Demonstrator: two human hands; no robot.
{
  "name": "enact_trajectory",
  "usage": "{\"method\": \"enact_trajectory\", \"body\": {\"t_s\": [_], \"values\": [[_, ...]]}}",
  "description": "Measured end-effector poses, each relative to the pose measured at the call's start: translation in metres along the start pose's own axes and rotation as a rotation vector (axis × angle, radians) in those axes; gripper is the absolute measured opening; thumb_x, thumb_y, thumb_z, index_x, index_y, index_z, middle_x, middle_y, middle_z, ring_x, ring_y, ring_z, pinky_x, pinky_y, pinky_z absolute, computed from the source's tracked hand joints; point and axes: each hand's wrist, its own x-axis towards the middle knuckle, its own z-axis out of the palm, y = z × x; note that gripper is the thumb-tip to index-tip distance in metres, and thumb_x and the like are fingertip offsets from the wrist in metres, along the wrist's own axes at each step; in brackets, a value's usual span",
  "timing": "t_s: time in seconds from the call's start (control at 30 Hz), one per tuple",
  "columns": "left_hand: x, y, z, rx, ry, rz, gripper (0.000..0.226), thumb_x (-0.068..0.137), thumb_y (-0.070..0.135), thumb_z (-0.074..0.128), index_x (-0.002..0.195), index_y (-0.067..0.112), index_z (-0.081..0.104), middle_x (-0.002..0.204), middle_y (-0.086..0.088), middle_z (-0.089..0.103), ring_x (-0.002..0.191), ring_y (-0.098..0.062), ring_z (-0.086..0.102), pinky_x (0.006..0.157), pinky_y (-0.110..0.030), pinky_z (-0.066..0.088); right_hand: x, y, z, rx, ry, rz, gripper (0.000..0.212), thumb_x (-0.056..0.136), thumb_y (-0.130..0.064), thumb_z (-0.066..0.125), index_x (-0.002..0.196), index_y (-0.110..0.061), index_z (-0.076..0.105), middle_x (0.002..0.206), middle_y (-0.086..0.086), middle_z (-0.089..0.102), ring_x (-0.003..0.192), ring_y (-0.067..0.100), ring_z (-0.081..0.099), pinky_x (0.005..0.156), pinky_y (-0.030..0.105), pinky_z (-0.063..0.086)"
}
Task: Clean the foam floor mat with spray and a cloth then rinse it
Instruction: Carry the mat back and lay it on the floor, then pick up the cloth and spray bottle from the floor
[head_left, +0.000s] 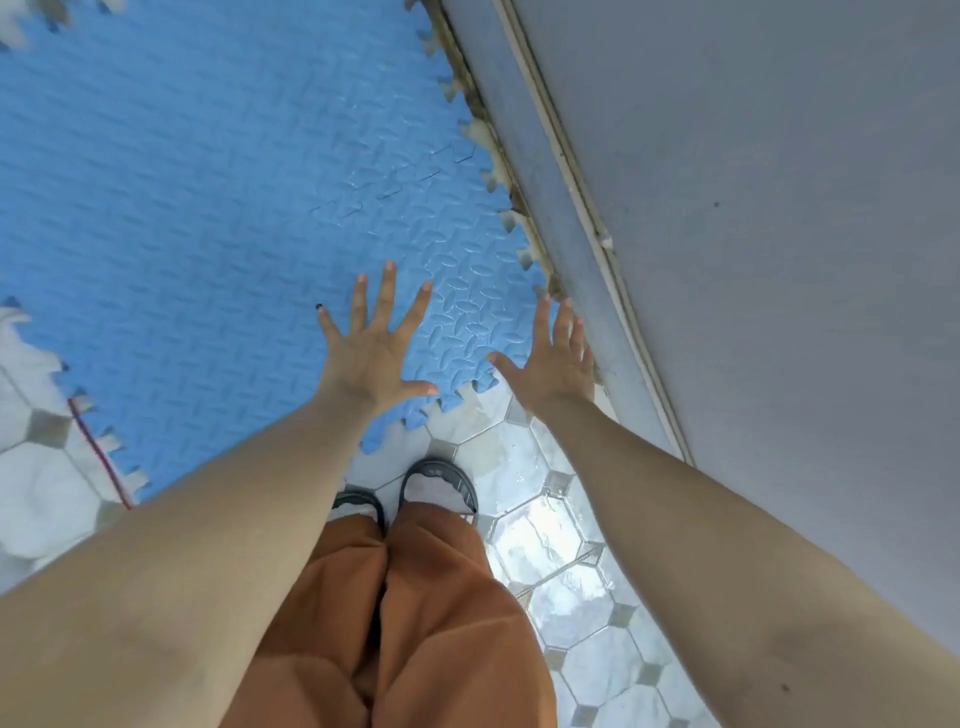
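Orange trousers (415, 613), sandals (439, 483) on wet tiled floor (540, 540). Left hand (371, 353) fingers spread wide, over the blue mat's (182, 208) near corner; contact unclear. Right hand (556, 366) also splayed, empty, at the mat's edge by the grey wall (779, 208). Mat lies on the floor, stretching away along the wall.

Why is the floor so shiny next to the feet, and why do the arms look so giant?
Head view: the floor tiles look wet and throw back white glare. The wide lens stretches both arms near the edges, so the left hand and right hand look small. The blue mat glints faintly too.
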Motion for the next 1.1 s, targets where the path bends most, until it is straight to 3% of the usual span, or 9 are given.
{"method": "enact_trajectory", "body": {"t_s": [0.17,0.37,0.47,0.53,0.6,0.67,0.77,0.9,1.1], "values": [[-0.073,0.003,-0.088,0.102,-0.099,0.059,0.108,0.078,0.070,0.053,0.150,0.030,-0.017,0.154,-0.009,-0.031,0.146,-0.036,-0.012,0.108,-0.069,0.012,-0.095,-0.013,-0.055,0.169,-0.053,0.053,0.082,0.096,-0.062,0.038,0.155,-0.032,-0.009,0.163,0.001,-0.018,0.151,0.025,-0.011,0.122,0.047,0.005],[-0.145,0.033,-0.198,0.186,-0.089,0.191,0.082,0.092,0.054,0.047,0.153,0.022,0.003,0.159,-0.011,-0.014,0.147,-0.031,0.002,0.114,-0.056,0.013,-0.204,-0.017,-0.124,0.269,-0.020,0.158,0.063,0.097,-0.048,0.044,0.151,-0.023,0.025,0.159,0.009,0.026,0.138,0.031,0.037,0.114,0.047,0.029],[-0.180,0.084,-0.232,0.192,-0.058,0.279,0.069,0.094,0.047,0.047,0.151,0.019,0.018,0.159,-0.012,0.006,0.143,-0.027,0.021,0.114,-0.048,0.017,-0.260,0.013,-0.160,0.346,0.047,0.188,0.055,0.097,-0.042,0.045,0.146,-0.021,0.033,0.148,0.009,0.041,0.125,0.032,0.049,0.106,0.044,0.038],[-0.204,0.196,-0.213,0.201,-0.074,0.351,0.051,0.096,0.039,0.047,0.141,0.016,0.039,0.148,-0.010,0.037,0.129,-0.026,0.043,0.106,-0.041,0.030,-0.292,0.123,-0.157,0.372,0.088,0.219,0.051,0.098,-0.041,0.044,0.145,-0.021,0.037,0.143,0.008,0.047,0.122,0.031,0.052,0.103,0.042,0.041],[-0.231,0.205,-0.235,0.218,-0.036,0.383,0.030,0.098,0.032,0.045,0.119,0.014,0.056,0.121,-0.006,0.059,0.106,-0.025,0.058,0.089,-0.037,0.044,-0.325,0.125,-0.161,0.444,0.065,0.262,0.047,0.099,-0.043,0.043,0.141,-0.022,0.043,0.137,0.007,0.055,0.121,0.029,0.054,0.100,0.038,0.042],[-0.252,0.193,-0.259,0.223,0.025,0.408,0.022,0.098,0.029,0.045,0.101,0.012,0.059,0.102,-0.005,0.065,0.091,-0.027,0.063,0.075,-0.038,0.047,-0.360,0.103,-0.175,0.521,0.118,0.311,0.038,0.098,-0.042,0.042,0.129,-0.023,0.053,0.127,0.006,0.063,0.115,0.029,0.058,0.095,0.036,0.046],[-0.298,0.203,-0.313,0.195,0.104,0.503,0.021,0.097,0.031,0.046,0.094,0.014,0.058,0.096,-0.004,0.068,0.087,-0.029,0.064,0.070,-0.036,0.047,-0.424,0.098,-0.207,0.638,0.224,0.427,0.032,0.098,-0.039,0.043,0.117,-0.021,0.061,0.117,0.008,0.069,0.110,0.033,0.059,0.091,0.037,0.048],[-0.348,0.245,-0.359,0.253,0.105,0.675,0.021,0.098,0.031,0.044,0.102,0.015,0.056,0.103,-0.004,0.065,0.090,-0.030,0.065,0.070,-0.038,0.049,-0.503,0.121,-0.225,0.854,0.362,0.576,0.033,0.094,-0.033,0.050,0.123,-0.021,0.059,0.117,0.011,0.069,0.112,0.035,0.060,0.090,0.037,0.048],[-0.387,0.319,-0.318,0.544,-0.016,0.911,0.052,0.094,0.037,0.049,0.141,0.020,0.034,0.134,-0.005,0.042,0.119,-0.027,0.046,0.087,-0.038,0.046,-0.588,0.167,-0.151,1.198,0.485,0.826,0.051,0.096,-0.036,0.052,0.142,-0.019,0.038,0.136,0.013,0.051,0.122,0.033,0.050,0.095,0.040,0.045]]}}
